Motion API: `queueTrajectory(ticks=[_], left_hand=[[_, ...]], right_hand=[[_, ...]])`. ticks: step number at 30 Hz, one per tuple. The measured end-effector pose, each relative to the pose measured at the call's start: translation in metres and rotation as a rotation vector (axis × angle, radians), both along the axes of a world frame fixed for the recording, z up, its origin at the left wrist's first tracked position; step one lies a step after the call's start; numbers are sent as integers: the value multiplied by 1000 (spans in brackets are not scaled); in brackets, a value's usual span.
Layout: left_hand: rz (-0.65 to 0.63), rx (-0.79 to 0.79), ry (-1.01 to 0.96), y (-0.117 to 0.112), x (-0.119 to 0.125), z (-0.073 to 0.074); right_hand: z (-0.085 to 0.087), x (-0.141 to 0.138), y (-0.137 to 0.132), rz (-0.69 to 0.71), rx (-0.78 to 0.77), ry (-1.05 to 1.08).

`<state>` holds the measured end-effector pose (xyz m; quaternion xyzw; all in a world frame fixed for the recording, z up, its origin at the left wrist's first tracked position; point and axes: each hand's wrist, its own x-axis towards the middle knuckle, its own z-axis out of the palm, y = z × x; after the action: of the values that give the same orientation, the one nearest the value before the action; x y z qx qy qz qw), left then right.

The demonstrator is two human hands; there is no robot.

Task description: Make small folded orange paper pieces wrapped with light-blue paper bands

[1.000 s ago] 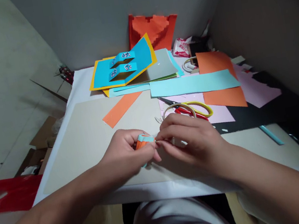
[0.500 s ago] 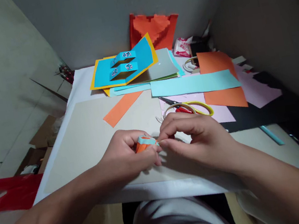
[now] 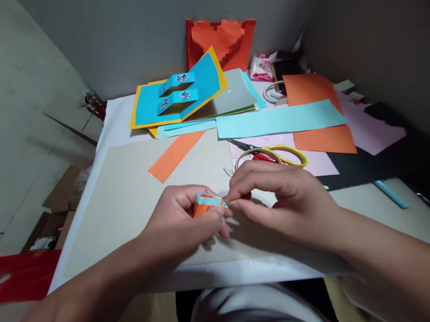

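Note:
My left hand (image 3: 185,217) is closed around a small folded orange paper piece (image 3: 200,207) that has a light-blue paper strip (image 3: 210,200) looped over its top. At the right end of that strip, the thumb and fingertips of my right hand (image 3: 274,189) are pinched together on its tip. Both hands are just above the beige board, near the front of the table. Part of the folded paper is hidden behind my left fingers. Just beyond my right hand lie scissors with yellow handles (image 3: 289,153) and a roll of tape (image 3: 256,151).
An orange paper strip (image 3: 177,157) lies on the beige board (image 3: 102,222). Behind it stands a blue-and-yellow pop-up card (image 3: 145,107). A light-blue strip (image 3: 280,120) crosses an orange sheet (image 3: 324,141). Pink scraps (image 3: 375,127) and black card (image 3: 363,167) are at right.
The light-blue strip's loop over the orange paper has shifted slightly up and left, and looks flatter and longer. Both hands stay in nearly the same place.

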<state>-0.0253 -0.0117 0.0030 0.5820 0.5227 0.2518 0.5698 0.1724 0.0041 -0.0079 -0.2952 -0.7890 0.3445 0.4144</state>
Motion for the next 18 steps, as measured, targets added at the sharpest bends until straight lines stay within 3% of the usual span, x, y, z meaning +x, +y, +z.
queueTrajectory(ticks=[8,18], left_hand=[[28,-30,22,-1,2,-3],[20,-129,-45,-2,5,5]], right_hand=[[-1,5,2,82,173,-90],[-1,4,2,98,146,-65]])
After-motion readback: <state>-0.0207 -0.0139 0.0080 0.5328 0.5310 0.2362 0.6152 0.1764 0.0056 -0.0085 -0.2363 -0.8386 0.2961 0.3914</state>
